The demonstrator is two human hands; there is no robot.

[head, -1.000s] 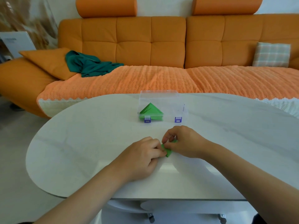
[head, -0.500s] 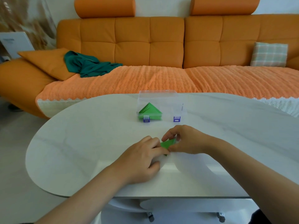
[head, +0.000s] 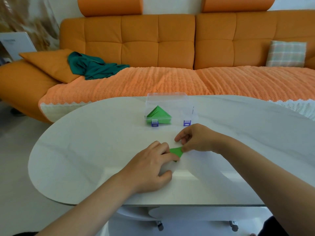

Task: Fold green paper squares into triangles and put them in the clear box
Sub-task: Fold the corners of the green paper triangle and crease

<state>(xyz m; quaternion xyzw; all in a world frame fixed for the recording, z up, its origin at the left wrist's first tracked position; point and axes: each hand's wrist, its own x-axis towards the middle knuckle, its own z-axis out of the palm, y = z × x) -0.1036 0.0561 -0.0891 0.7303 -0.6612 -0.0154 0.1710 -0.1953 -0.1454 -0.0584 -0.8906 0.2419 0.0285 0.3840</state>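
- The green paper point(head: 176, 151) lies on the bench point(head: 85, 150) between the two hands, near the person's edge. Only a small wedge of it shows; the rest is hidden under the fingers, so how far the fold has got cannot be told.
- The left hand point(head: 153, 167) presses down on the paper's left part with fairly straight fingers, holding it flat and not clasping it.
- The right hand point(head: 196, 140) pinches the paper's right corner between thumb and fingertip, its other fingers loosely curled above.
- The visible wedge runs roughly left to right, from one hand to the other.
- The clear box point(head: 167, 101) stands straight beyond the hands, farther up the bench and apart from them. The right hand is the nearer one, so it is probably the hand to carry the piece forward.
- Folded triangles point(head: 158, 114) are stacked in the box's left side, behind two blue latches point(head: 154, 123). The right side looks free.
- The bench is a pale, smooth oval with a slight glare.
- Behind it stands an orange sofa point(head: 153, 48) with a teal cloth point(head: 92, 67) and a checked cushion point(head: 286, 53).
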